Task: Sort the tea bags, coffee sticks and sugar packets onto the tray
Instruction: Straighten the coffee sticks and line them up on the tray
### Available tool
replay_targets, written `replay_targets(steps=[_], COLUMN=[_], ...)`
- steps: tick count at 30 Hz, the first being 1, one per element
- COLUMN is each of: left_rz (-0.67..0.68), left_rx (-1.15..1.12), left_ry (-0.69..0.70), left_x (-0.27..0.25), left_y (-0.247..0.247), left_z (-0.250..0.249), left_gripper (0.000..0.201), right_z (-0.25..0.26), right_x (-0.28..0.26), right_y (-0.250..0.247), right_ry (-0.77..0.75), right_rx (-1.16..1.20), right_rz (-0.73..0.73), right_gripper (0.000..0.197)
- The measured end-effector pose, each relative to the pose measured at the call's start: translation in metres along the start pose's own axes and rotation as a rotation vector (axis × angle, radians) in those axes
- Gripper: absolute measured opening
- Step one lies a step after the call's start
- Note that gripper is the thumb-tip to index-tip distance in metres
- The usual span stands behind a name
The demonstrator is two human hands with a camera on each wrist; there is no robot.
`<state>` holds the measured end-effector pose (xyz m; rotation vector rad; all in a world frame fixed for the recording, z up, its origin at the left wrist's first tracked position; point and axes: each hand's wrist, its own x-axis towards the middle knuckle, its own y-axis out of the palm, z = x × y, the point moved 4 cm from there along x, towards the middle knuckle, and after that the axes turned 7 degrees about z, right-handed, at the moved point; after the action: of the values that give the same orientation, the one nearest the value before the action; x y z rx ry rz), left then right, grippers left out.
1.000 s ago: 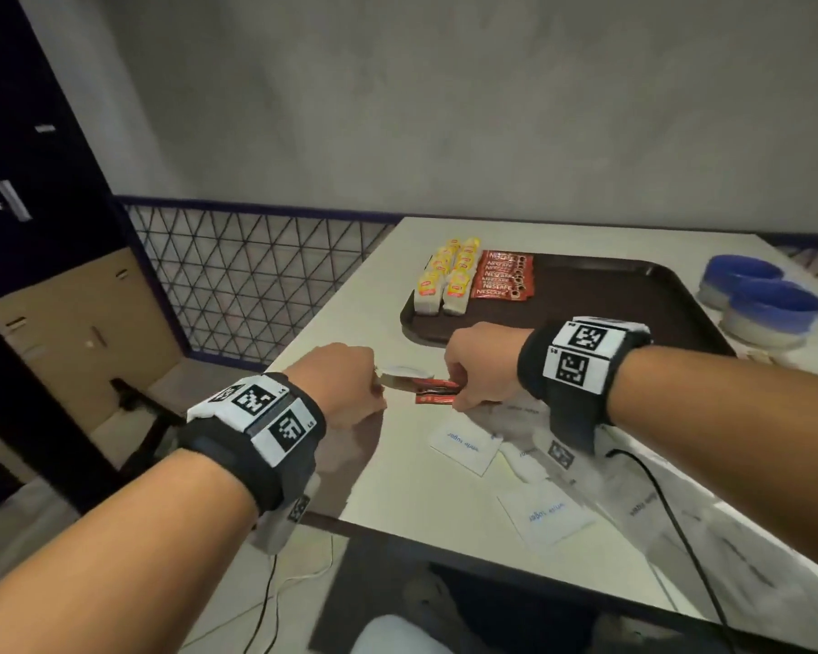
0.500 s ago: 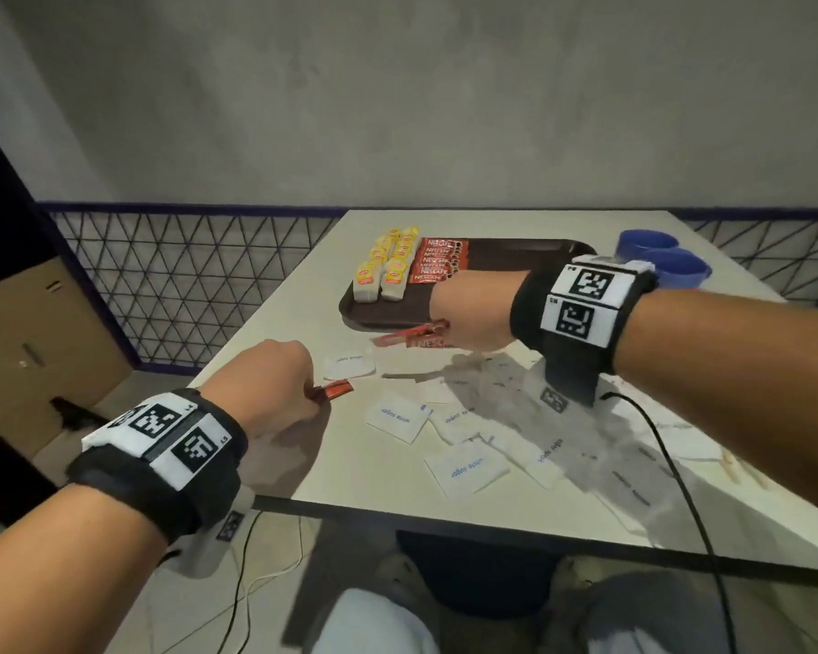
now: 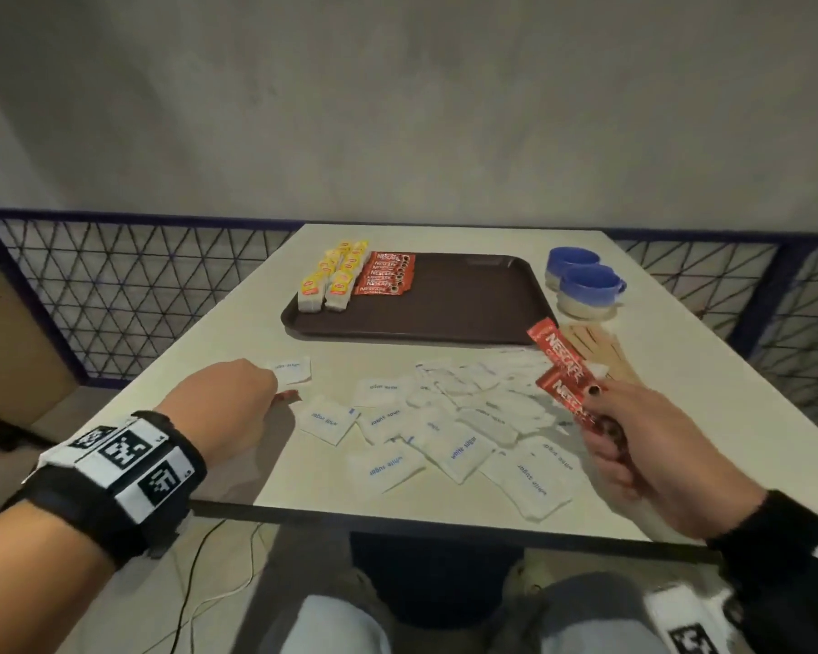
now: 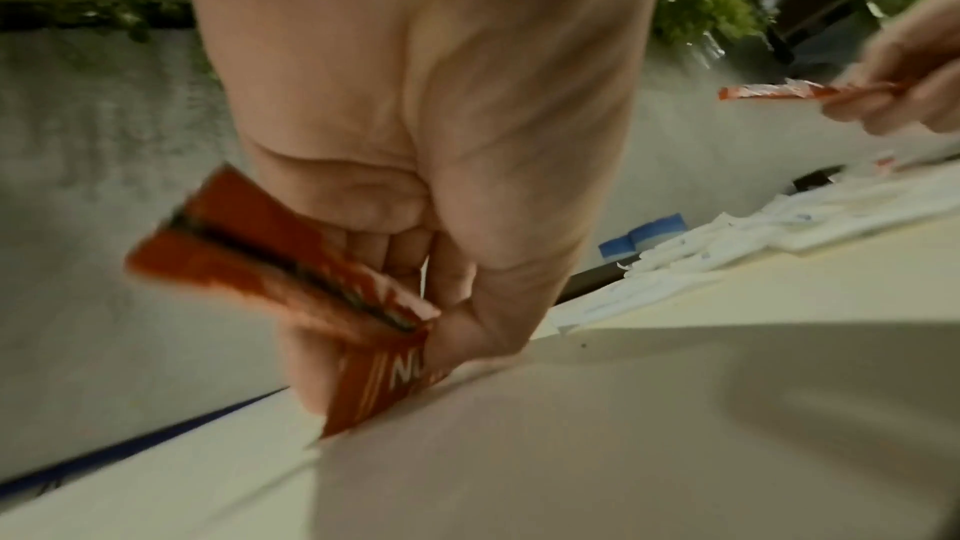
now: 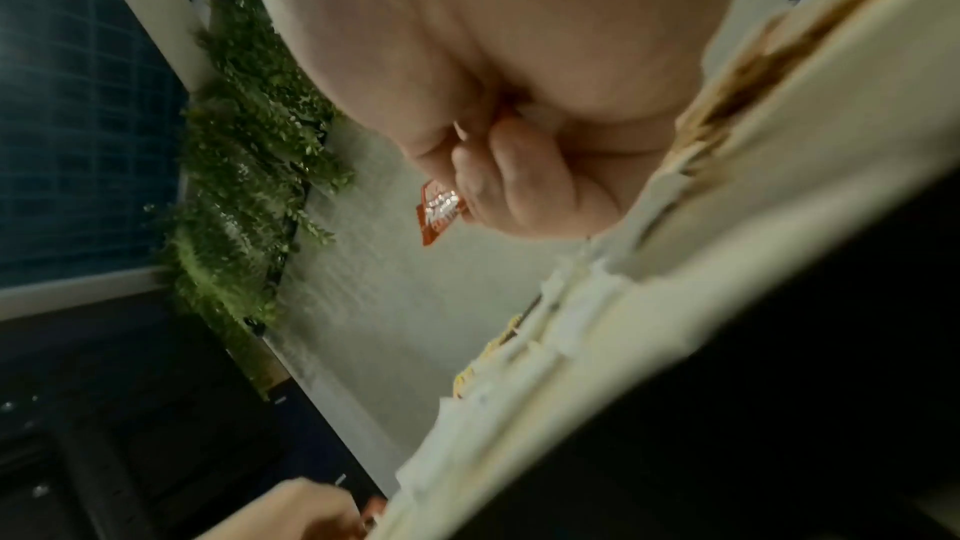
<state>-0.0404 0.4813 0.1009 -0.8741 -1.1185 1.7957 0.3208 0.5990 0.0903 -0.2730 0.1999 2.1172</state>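
Note:
A brown tray (image 3: pixel 468 304) lies at the far middle of the table, with yellow tea bags (image 3: pixel 334 280) and red coffee sticks (image 3: pixel 386 273) lined up in its left end. White sugar packets (image 3: pixel 449 427) are strewn over the near table. My right hand (image 3: pixel 633 446) grips two red coffee sticks (image 3: pixel 565 375) above the packets at the right. My left hand (image 3: pixel 227 403) rests at the near left and holds several red coffee sticks (image 4: pixel 291 278), their tips touching the tabletop.
Two blue cups (image 3: pixel 586 280) stand right of the tray. Wooden stirrers (image 3: pixel 596 346) lie in front of the cups. A mesh railing (image 3: pixel 114 295) runs behind and beside the table. A cable (image 3: pixel 199 573) hangs under the near edge.
My right hand has drawn back from the tray's front edge to the right with the coffee sticks, now held upright. The left hand stays at the near left with its sticks.

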Motion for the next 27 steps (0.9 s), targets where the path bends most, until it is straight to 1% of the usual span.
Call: replay_targets(steps=[2,4,6,7,8,11,12,13,14,17,19,23,25,27], left_rz=[-0.021,-0.064,-0.148,-0.184,-0.193,-0.111,-0.093,-0.086,-0.090,-0.095,-0.060,0.055,0.106,0.134], left_rx=[-0.066,-0.169,-0.415,-0.616,-0.864,-1.654,-1.852,-1.994,-2.066,-2.106,-2.142,-2.207,-2.289,-2.326], left_ry=[-0.011,-0.019,-0.020,-0.025,-0.040,-0.066,-0.055,-0.029,0.006,0.147,0.204,0.259,0.276,0.322], left_x=[0.001,0.000,-0.008,-0.013,-0.017,-0.032,-0.036,-0.040,-0.042,-0.045,-0.043,-0.039,-0.036,-0.035], left_y=[-0.002,-0.006,-0.017,-0.021,-0.022,-0.021,-0.021,-0.021,-0.021,-0.023,-0.021,-0.015,-0.010,-0.011], left_z=[-0.004,-0.010,-0.021,-0.027,-0.033,-0.064,-0.075,-0.086,-0.095,-0.118,-0.129,-0.146,-0.150,-0.151], left_gripper=[0.020,0.028,0.026,0.022,0.018,0.015,0.016,0.018,0.021,0.034,0.038,0.039,0.040,0.040], right_z=[-0.017,-0.023,-0.023,-0.023,-0.022,-0.025,-0.027,-0.028,-0.029,-0.027,-0.025,-0.024,-0.025,-0.027], right_x=[-0.001,0.000,-0.001,-0.002,-0.003,-0.009,-0.011,-0.011,-0.011,-0.007,0.000,0.018,0.027,0.032], right_y=[-0.002,-0.002,0.000,0.003,0.007,0.023,0.029,0.035,0.040,0.051,0.058,0.069,0.074,0.079], right_ry=[-0.015,-0.060,-0.107,-0.131,-0.161,-0.255,-0.278,-0.298,-0.313,-0.311,-0.290,-0.240,-0.234,-0.245], right_rx=[0.090,0.090,0.078,0.059,0.029,-0.089,-0.111,-0.121,-0.130,-0.130,-0.098,-0.040,-0.008,-0.023], right_rz=[-0.020,-0.037,-0.043,-0.039,-0.024,0.055,0.083,0.107,0.126,0.163,0.196,0.234,0.245,0.244], right_gripper=[0.017,0.018,0.019,0.019,0.020,0.022,0.022,0.022,0.022,0.025,0.027,0.028,0.028,0.026])
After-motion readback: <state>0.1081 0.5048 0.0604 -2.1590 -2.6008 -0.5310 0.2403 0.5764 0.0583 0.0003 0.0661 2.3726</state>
